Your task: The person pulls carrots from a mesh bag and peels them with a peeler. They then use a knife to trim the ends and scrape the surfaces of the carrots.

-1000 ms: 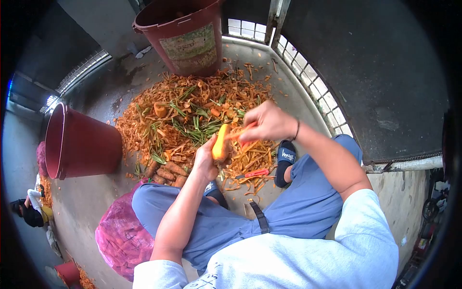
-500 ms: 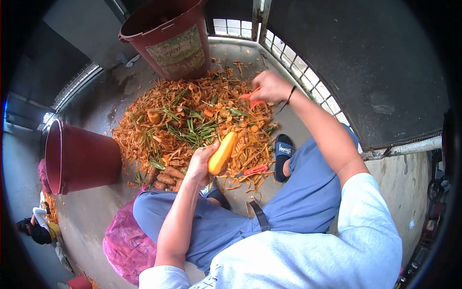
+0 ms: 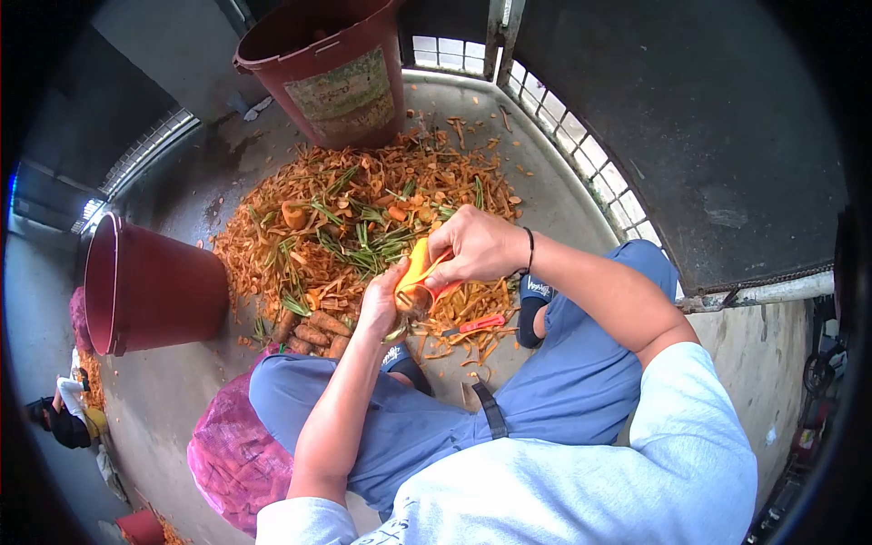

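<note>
My left hand (image 3: 378,307) is wrapped round a thick carrot (image 3: 419,262). Most of its visible side is bright yellow-orange, while the near end looks brown and unpeeled. Over the carrot, my right hand (image 3: 480,245) grips an orange peeler (image 3: 441,289), whose head is partly hidden by the fingers. Beneath both hands spreads a heap of carrot peelings (image 3: 263,218) mixed with green stems. A red-handled knife (image 3: 481,323) lies on the peelings near my right foot. Several unpeeled carrots (image 3: 320,329) rest on the floor left of my left hand.
One tall red bucket (image 3: 350,100) stands behind the heap. Another red bucket (image 3: 173,295) lies on its side at the left. A pink mesh sack (image 3: 238,454) sits beside my left leg. Another person (image 3: 68,413) is at the far left. Dark panels (image 3: 690,136) border the right.
My right hand has come down and left with the peeler, from above the heap's right side onto the carrot. The carrot has turned in my left hand, bringing a brown end into view.
</note>
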A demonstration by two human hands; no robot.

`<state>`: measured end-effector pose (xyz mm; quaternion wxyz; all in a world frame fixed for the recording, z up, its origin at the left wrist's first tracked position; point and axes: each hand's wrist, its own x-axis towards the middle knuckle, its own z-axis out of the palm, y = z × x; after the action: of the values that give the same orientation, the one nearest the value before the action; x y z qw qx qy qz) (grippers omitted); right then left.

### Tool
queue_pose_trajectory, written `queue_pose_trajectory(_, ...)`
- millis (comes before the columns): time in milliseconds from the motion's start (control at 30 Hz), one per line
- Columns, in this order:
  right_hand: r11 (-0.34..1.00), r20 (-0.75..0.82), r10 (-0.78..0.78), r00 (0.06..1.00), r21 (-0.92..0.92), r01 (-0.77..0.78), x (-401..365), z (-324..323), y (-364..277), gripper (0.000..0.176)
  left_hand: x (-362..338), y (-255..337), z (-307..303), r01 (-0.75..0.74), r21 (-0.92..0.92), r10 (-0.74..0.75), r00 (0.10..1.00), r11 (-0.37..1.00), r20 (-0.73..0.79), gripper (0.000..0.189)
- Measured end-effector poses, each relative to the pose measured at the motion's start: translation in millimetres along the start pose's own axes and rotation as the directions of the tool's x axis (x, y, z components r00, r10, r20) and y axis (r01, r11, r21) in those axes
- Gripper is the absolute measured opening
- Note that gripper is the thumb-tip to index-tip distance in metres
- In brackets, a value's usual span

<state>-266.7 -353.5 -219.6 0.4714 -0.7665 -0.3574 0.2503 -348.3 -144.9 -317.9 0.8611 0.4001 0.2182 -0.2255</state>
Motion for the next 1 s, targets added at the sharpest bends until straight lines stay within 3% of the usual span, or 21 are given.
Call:
queue_pose_trajectory(33,1.000,-0.004,0.001,1.000,-0.002,-0.001,1,-8,3,0.029,-2,2,0,-0.007,0.037,0.006,1.000,0.999,0.022,0.040)
queue_pose_trajectory(67,0.994,-0.011,0.030,0.999,-0.101,-0.031,4,-22,8,0.027,-4,2,-2,-0.067,0.150,0.061,0.997,0.986,0.043,0.042)
queue_pose_trajectory(100,0.978,-0.022,0.060,0.998,-0.199,-0.063,6,-37,11,0.026,-12,9,9,-0.036,0.200,0.026,0.998,0.979,0.056,0.043)
queue_pose_trajectory(167,0.910,-0.133,0.198,0.971,-0.344,-0.232,10,-77,41,0.030,-13,12,2,-0.019,0.236,-0.005,0.995,0.971,0.101,0.042)
queue_pose_trajectory(233,0.702,-0.310,0.241,0.920,-0.599,-0.385,7,-120,88,0.032,-18,15,6,0.008,0.172,-0.034,0.989,0.985,0.147,0.042)
queue_pose_trajectory(267,0.703,-0.308,0.237,0.921,-0.600,-0.382,2,-121,87,0.032,-20,17,6,0.038,0.104,-0.058,0.979,0.994,0.194,0.042)
queue_pose_trajectory(333,0.879,-0.381,0.234,0.894,-0.310,-0.362,-1,-114,70,0.030,-9,16,1,0.079,0.070,-0.085,0.992,0.994,0.098,0.042)
queue_pose_trajectory(400,0.962,-0.211,0.160,0.964,-0.184,-0.200,-1,-76,42,0.029,4,7,-12,0.116,0.027,-0.116,0.993,0.993,-0.008,0.044)
queue_pose_trajectory(500,0.992,-0.005,0.066,0.998,-0.104,-0.066,-2,-17,4,0.031,12,-3,-22,0.104,-0.061,-0.100,0.992,0.993,0.076,0.043)
queue_pose_trajectory(533,0.998,-0.009,0.012,1.000,-0.068,-0.013,-1,-3,2,0.030,18,-6,-13,0.074,-0.165,-0.082,0.996,0.984,-0.045,0.042)
queue_pose_trajectory(567,0.999,-0.016,-0.043,0.999,-0.032,0.042,1,5,2,0.029,15,-7,-10,0.080,-0.161,-0.088,0.995,0.984,-0.045,0.042)
queue_pose_trajectory(667,0.999,0.011,0.006,1.000,0.035,-0.006,2,5,-3,0.030,-1,-2,2,-0.023,0.043,0.027,0.996,0.999,-0.081,0.040)
queue_pose_trajectory(767,0.997,0.001,0.034,0.999,-0.064,-0.033,4,-11,-1,0.032,-13,9,8,-0.023,0.121,0.019,0.999,0.992,0.039,0.039)
queue_pose_trajectory(800,0.975,-0.003,-0.023,1.000,-0.219,0.022,6,-26,-1,0.022,-18,11,15,-0.020,0.100,0.013,0.998,0.995,0.066,0.039)
queue_pose_trajectory(833,0.970,-0.041,-0.024,0.999,-0.241,0.014,9,-40,14,0.026,-18,12,14,-0.019,0.104,0.011,0.998,0.994,0.070,0.039)
queue_pose_trajectory(900,0.864,-0.213,0.130,0.968,-0.455,-0.216,12,-80,42,0.032,-20,15,9,0.021,0.143,-0.035,0.994,0.989,0.099,0.040)
queue_pose_trajectory(933,0.695,-0.318,0.098,0.943,-0.656,-0.294,11,-102,67,0.033,-21,16,8,0.041,0.133,-0.060,0.989,0.990,0.137,0.041)
queue_pose_trajectory(967,0.715,-0.373,0.294,0.880,-0.526,-0.462,10,-118,73,0.033,-20,15,6,0.039,0.137,-0.058,0.989,0.990,0.137,0.041)
queue_pose_trajectory(1000,0.737,-0.411,0.273,0.870,-0.491,-0.464,5,-120,72,0.034,-17,14,4,0.079,0.100,-0.088,0.991,0.992,0.096,0.041)
